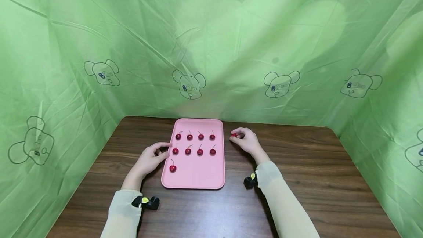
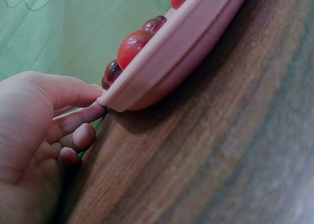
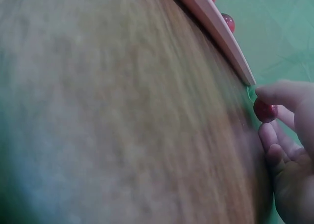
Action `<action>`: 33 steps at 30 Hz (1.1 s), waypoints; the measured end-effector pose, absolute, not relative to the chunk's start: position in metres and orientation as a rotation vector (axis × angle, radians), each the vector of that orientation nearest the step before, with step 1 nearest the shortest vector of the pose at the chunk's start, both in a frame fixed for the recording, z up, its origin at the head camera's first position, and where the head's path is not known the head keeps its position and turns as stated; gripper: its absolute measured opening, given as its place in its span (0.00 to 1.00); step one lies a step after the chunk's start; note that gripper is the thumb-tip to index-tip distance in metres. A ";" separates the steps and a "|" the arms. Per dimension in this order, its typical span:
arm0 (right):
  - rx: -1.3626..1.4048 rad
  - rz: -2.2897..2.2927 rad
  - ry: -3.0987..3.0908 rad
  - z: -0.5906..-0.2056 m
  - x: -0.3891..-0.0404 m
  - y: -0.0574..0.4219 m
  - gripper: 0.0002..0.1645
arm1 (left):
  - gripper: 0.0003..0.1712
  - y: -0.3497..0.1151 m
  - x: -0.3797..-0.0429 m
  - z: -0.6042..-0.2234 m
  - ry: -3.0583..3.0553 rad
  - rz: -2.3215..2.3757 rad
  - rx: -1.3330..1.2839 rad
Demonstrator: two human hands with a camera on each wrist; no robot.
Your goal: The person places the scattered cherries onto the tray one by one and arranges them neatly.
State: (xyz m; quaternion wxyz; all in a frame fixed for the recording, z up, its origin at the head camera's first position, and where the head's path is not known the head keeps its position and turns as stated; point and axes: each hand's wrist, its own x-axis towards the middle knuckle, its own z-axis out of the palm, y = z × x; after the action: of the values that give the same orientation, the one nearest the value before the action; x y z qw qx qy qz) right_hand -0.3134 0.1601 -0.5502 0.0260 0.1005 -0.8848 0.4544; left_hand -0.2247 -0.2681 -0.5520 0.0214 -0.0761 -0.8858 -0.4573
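Observation:
A pink tray (image 1: 198,177) lies on the table with red stemmed cherries in rows. Two full rows run across its far half, and a single cherry (image 1: 173,168) sits at the near left. My left hand (image 1: 149,159) pinches the tray's left rim between thumb and fingers, seen close up in the left wrist view. Beyond the tray's right edge, my right hand (image 1: 247,140) holds another cherry (image 3: 265,110) between thumb and fingertips. A thin green stem shows beside that cherry in the right wrist view.
The dark wooden table (image 1: 297,164) extends around the tray on both sides and in front. A green cloth (image 1: 231,47) with printed bear-like heads hangs behind and at both sides. Each sleeve carries a small black camera (image 1: 250,181) at the wrist.

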 end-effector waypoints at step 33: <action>0.217 1.706 -2.718 -0.550 -0.313 0.169 0.20 | 0.21 -0.269 -0.226 -0.555 -2.773 -1.427 -0.193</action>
State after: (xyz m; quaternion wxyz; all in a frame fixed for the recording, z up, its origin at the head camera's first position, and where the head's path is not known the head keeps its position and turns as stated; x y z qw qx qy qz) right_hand -0.3133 0.1692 -0.5504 -0.0373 0.0676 -0.8444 0.5302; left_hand -0.2263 -0.2691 -0.5547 0.0086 -0.0618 -0.8874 -0.4567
